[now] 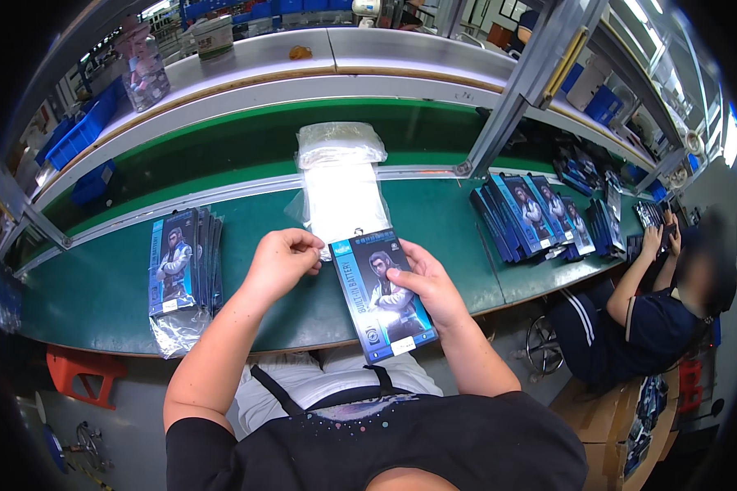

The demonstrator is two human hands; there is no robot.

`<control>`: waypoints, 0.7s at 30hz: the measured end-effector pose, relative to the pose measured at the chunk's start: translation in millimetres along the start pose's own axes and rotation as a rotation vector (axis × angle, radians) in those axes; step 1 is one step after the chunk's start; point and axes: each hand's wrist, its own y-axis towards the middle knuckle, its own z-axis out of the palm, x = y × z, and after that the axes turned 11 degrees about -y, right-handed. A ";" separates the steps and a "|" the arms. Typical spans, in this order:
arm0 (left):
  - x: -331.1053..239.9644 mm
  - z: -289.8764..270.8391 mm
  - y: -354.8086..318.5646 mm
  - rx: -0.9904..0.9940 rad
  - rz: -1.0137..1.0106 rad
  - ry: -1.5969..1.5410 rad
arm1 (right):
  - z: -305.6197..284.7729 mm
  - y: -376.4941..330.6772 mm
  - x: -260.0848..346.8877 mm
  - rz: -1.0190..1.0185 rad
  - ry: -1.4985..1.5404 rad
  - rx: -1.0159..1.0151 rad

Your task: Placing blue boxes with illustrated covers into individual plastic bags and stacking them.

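My right hand point(430, 290) is closed around a flat dark-blue retail box point(378, 299) with a printed figure on its front, its thumb lying across the face. The box is tilted a little, over the table's near edge. Beside its upper left corner, my left hand point(287, 260) is closed in a pinch near the lower edge of the bags; what its fingers hold, if anything, is too small to make out. A stack of clear plastic bags point(341, 200) lies just beyond both hands, glaring white in the light.
At left on the green table point(258, 217) stands a row of similar boxes point(176, 258), with clear wrapping under its near end. More boxes point(528, 214) are grouped at right. A co-worker point(663, 307) sits beyond them. A metal post point(512, 110) rises behind the table.
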 end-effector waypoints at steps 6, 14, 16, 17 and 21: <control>10.0 3.0 -9.5 -0.004 0.358 0.315 | 6.1 3.4 -8.1 0.023 -0.071 0.010; 6.6 9.7 -19.5 0.119 0.586 0.537 | 1.4 10.4 -20.3 0.015 -0.110 -0.057; 8.0 10.5 -23.2 0.158 0.587 0.548 | 1.7 9.4 -23.1 0.046 -0.114 -0.078; 9.7 10.2 -22.8 0.163 0.582 0.548 | 2.8 8.9 -21.6 0.051 -0.110 -0.091; 17.6 5.6 -29.2 0.192 0.386 0.304 | 3.5 1.5 -26.4 0.079 -0.060 -0.121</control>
